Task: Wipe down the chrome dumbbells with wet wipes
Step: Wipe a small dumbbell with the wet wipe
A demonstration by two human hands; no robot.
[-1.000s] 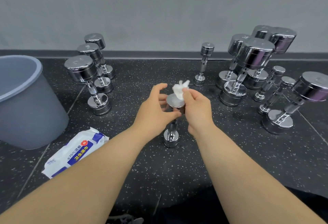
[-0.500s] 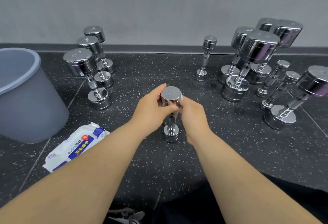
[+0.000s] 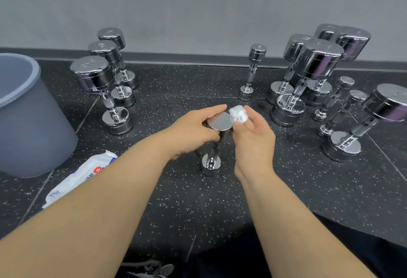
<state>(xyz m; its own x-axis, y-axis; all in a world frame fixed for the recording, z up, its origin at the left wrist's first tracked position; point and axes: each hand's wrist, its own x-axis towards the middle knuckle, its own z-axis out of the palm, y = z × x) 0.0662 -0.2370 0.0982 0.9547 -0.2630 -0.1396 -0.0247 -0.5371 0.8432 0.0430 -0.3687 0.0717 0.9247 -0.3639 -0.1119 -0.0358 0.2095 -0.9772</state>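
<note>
Since half a second ago, wet wipe (image 3: 238,113) back in sight as a crumpled white wad at the far right edge of the top disc, where before hidden behind the head; right hand (image 3: 254,138) raised from beside the shaft to disc level, fingers pinched shut on the wipe; left hand (image 3: 193,131) barely shifted, closed round the upper head from the left, thumb lying along its far rim. Small chrome dumbbell (image 3: 214,138) upright on end on the speckled black floor (image 3: 220,207), lower head planted, upper head clamped between the two hands, near the middle of the view. Risks from here, as judgement only: narrow base and tall shaft, so a sideways rub on the top with the left hand slackened likely to tip it, rolling toward the heavier dumbbell (image 3: 308,83) standing just to the right or knocking the little one (image 3: 253,72) behind; wet chrome slippery, so a grip taken only on the polished head apt to slide; wipe bunched tight, so only a small patch touching metal, leaving streaks or missed bands on the rim and the knurled handle; wad small enough to drop from the fingertips. Pack of wet wipes (image 3: 72,178) on the floor partly under the left forearm, grey bin (image 3: 33,110) further left; elbow drift liable to nudge the pack.
</note>
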